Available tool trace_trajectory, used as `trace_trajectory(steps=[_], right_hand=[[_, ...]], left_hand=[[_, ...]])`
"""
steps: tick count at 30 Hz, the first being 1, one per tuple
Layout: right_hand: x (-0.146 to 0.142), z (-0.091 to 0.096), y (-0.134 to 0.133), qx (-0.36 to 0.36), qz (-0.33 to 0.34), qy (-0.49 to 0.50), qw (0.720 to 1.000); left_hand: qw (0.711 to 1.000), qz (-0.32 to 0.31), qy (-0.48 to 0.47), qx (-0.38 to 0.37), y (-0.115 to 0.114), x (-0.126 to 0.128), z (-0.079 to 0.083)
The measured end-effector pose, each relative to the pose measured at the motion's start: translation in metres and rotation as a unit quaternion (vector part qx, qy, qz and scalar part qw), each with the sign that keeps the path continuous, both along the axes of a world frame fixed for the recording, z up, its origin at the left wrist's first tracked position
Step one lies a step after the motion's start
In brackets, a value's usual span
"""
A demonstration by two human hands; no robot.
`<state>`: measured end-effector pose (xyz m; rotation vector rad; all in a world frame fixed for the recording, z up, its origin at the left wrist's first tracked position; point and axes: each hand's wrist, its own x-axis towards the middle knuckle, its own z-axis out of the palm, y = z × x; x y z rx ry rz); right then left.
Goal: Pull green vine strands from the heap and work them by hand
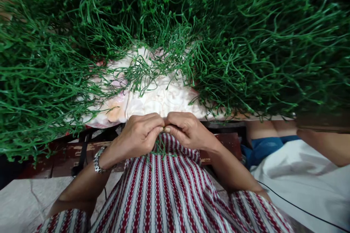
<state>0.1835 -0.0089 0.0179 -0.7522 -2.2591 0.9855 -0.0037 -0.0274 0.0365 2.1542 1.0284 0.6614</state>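
Observation:
My left hand [142, 134] and my right hand [189, 128] meet at the fingertips in front of my lap, just short of the table edge. Both are closed in a pinch on a thin green stem [160, 146], whose strands hang down below the fingers. Most of it is hidden behind the left hand and thumbs. A big heap of similar green branched stems [240, 54], which look like artificial plant parts, covers the surface ahead. Several loose stems [140, 72] lie nearer, on a pale flowered cloth [155, 103].
Dark red worn wood [226, 143] and a black bar [83, 149] show below the cloth edge. At the right sits another person in a white garment [303, 178] and blue shorts [262, 145]. A thin black cord [298, 207] crosses there. Pale floor [24, 204] shows lower left.

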Motion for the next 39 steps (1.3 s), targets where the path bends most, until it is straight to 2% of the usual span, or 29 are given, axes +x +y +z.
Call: trace_trajectory(steps=[2, 4, 6, 9, 13, 18, 20, 23, 27, 31, 34, 36, 39], right_hand=[[0.003, 0.002, 0.002, 0.025, 0.047, -0.003, 0.999], [0.007, 0.004, 0.004, 0.027, 0.069, 0.018, 0.997], [0.008, 0.005, 0.005, 0.012, 0.044, 0.058, 0.997], [0.003, 0.003, 0.003, 0.013, -0.048, 0.116, 0.992], [-0.013, -0.002, -0.002, 0.052, -0.137, 0.105, 0.984], [-0.027, -0.012, -0.009, -0.002, -0.135, 0.092, 0.987], [-0.028, -0.014, -0.011, -0.011, -0.135, 0.093, 0.986], [-0.028, -0.015, -0.013, -0.004, -0.142, 0.074, 0.987], [-0.027, -0.015, -0.014, 0.01, -0.149, 0.056, 0.987], [-0.026, -0.016, -0.016, 0.013, -0.175, 0.085, 0.981], [-0.025, -0.019, -0.018, 0.003, -0.183, 0.106, 0.977], [-0.022, -0.02, -0.019, 0.005, -0.178, 0.102, 0.979], [-0.016, -0.019, -0.015, -0.002, -0.135, 0.087, 0.987]], left_hand=[[0.999, -0.036, 0.018, -0.002, -0.001, -0.004, 0.003], [0.998, -0.041, 0.0, -0.041, 0.0, -0.007, 0.005], [0.995, 0.011, -0.045, -0.085, 0.001, -0.008, 0.006], [0.979, 0.124, -0.121, -0.11, 0.004, -0.005, 0.002], [0.948, 0.177, -0.216, -0.154, 0.003, 0.003, -0.01], [0.892, 0.239, -0.337, -0.183, 0.003, 0.008, -0.022], [0.884, 0.26, -0.344, -0.179, 0.003, 0.009, -0.025], [0.891, 0.278, -0.323, -0.155, 0.002, 0.012, -0.026], [0.904, 0.269, -0.293, -0.158, -0.002, 0.012, -0.025], [0.89, 0.191, -0.33, -0.249, -0.004, 0.007, -0.022], [0.89, 0.158, -0.306, -0.299, -0.004, 0.001, -0.017], [0.899, 0.156, -0.268, -0.309, -0.003, -0.002, -0.014], [0.933, 0.135, -0.191, -0.274, -0.001, -0.004, -0.01]])
